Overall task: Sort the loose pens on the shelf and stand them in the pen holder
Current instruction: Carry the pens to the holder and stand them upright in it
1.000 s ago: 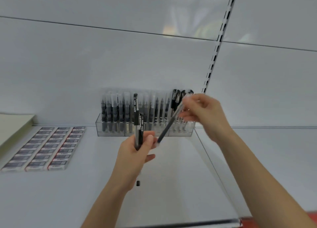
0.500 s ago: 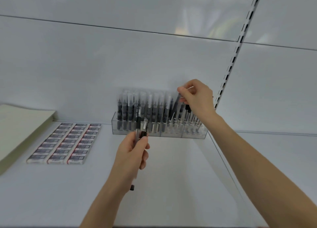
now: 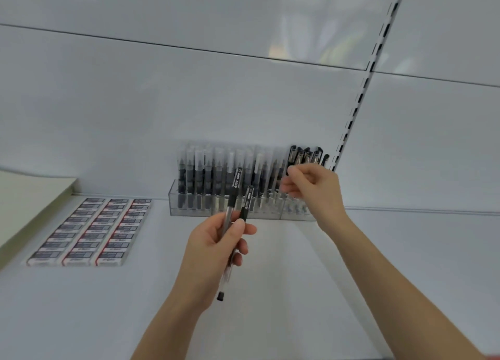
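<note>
White back panels (image 3: 189, 102) fill most of the view, crossed by a dark slotted upright (image 3: 359, 99) that runs down to end just above the right hand (image 3: 316, 189). Below them lies the white shelf (image 3: 81, 305), over which both forearms reach. Far to the left of the left hand (image 3: 213, 243), a pale flat board (image 3: 29, 197) leans at the shelf's edge, and between it and that hand sit three rows of boxed erasers (image 3: 89, 232), laid flat side by side.

Beyond both hands, against the back panel, stands the clear pen holder (image 3: 194, 208). Clear-capped pens (image 3: 208, 170) stand upright along most of it, and a cluster of black-capped pens (image 3: 305, 155) stands at its right end, just above the right hand's fingers. That hand is raised in front of the holder's right end with its fingers curled. Its fingertip meets one black-capped pen, but I cannot tell whether it pinches it.

The left hand, nearer and lower, grips two loose pens (image 3: 234, 189) in its curled fingers and thumb. Their black caps point up towards the holder, and one clear barrel end sticks out below the palm.
</note>
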